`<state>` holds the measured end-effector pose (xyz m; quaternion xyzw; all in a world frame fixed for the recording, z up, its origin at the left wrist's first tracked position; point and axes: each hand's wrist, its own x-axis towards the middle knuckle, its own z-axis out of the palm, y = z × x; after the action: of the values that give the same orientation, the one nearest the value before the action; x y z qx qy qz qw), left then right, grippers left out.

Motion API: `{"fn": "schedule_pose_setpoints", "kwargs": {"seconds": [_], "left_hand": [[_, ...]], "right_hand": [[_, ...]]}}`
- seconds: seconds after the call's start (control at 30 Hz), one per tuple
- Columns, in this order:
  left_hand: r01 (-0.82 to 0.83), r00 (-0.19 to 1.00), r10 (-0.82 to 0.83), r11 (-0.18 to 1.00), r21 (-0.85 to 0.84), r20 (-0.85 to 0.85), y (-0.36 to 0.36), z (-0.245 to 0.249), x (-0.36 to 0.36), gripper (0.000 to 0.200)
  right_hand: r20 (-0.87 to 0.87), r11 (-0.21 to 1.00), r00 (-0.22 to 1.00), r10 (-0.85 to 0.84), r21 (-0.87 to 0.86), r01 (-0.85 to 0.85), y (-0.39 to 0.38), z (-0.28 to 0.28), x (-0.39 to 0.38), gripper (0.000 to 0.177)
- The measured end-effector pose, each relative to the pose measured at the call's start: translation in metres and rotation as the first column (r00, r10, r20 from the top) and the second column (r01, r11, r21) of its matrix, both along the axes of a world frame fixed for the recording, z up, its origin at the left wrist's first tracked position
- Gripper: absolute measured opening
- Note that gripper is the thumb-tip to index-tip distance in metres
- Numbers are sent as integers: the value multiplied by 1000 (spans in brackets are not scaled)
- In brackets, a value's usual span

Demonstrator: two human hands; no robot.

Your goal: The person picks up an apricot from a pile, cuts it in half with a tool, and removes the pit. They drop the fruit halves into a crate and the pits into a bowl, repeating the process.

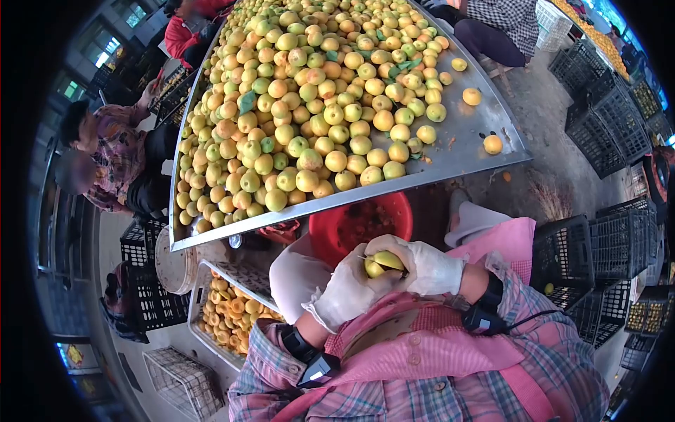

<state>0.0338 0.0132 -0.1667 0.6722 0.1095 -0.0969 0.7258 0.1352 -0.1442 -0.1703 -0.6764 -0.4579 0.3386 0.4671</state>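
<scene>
Both my hands, in pale gloves, meet in front of my pink apron around a yellow-green fruit (384, 263). A dark gap runs across the fruit, between an upper and a lower part. My left hand (351, 285) grips it from the left, my right hand (423, 266) from the right. No tool can be made out between my fingers. Just beyond my hands stands a red basin (399, 211) with dark reddish bits inside. Above it is the metal tray's edge (337, 211), with a large heap of yellow-green and orange fruit (309, 112) on the tray.
At the lower left, a pale crate (199, 320) holds orange fruit pieces. Near it are a white bucket (176, 264), black crates and an empty wire basket (184, 383). Black crates (562, 253) stack up at the right. Other people sit at the left and beyond the tray.
</scene>
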Motion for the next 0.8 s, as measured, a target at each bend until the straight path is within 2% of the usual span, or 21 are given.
{"fn": "schedule_pose_setpoints", "kwargs": {"seconds": [0.03, 0.07, 0.2, 0.27, 0.33, 0.4, 0.47, 0.5, 0.53, 0.57, 0.6, 0.67, 0.73, 0.8], "left_hand": [[18, 999, -10, 971, 237, -38, 0, 3, 1, 41], [44, 997, -10, 887, 459, -76, 1, 4, 1, 41], [-17, 995, 49, 946, 325, -89, 8, -3, 2, 40], [-30, 1000, 30, 843, 537, 9, 10, -3, -1, 42], [-58, 998, 27, 805, 590, 62, 13, -7, -4, 42], [-94, 992, 14, 756, 647, 129, 17, -9, -2, 42], [-123, 988, 49, 822, 557, 146, 16, -11, -4, 49], [-76, 997, 77, 949, 305, 10, 17, -20, -4, 45], [-81, 997, 82, 948, 308, 9, 19, -27, -6, 45], [-242, 968, 230, 958, -151, -96, 20, -32, -9, 44], [-404, 915, 314, 729, -553, -255, 20, -33, -12, 43], [-388, 913, 374, 669, -633, -164, 9, -27, -10, 47], [-280, 952, 300, 779, -561, -59, 0, -24, -11, 48], [-344, 927, 372, 801, -489, -44, -7, -29, -10, 49]], "right_hand": [[0, 1000, 1000, 1, 0, -1, 1, -2, 0, 53], [-3, 1000, 1000, -23, 19, 23, 3, -5, -1, 54], [22, 987, 992, -125, 108, 122, 11, -23, -7, 54], [-15, 989, 992, -122, 81, 123, 13, -26, -7, 54], [-50, 992, 992, -114, 57, 117, 15, -23, -8, 54], [-234, 986, 961, -147, -115, 123, 15, -11, -8, 54], [-281, 986, 946, -162, -82, 144, 13, -5, -10, 54], [-490, 972, 839, -235, -132, 196, 11, 1, -11, 54], [-669, 954, 680, -299, -192, 230, 10, 3, -12, 54], [-819, 930, 496, -289, -117, 349, 9, 1, -15, 54], [-800, 936, 540, -261, -73, 344, 6, 2, -9, 55], [-805, 939, 530, -265, -89, 333, 5, 9, -6, 57], [-774, 936, 556, -302, -131, 326, 9, 10, -11, 62], [-779, 940, 550, -300, -145, 308, 11, 9, -15, 67]]}}
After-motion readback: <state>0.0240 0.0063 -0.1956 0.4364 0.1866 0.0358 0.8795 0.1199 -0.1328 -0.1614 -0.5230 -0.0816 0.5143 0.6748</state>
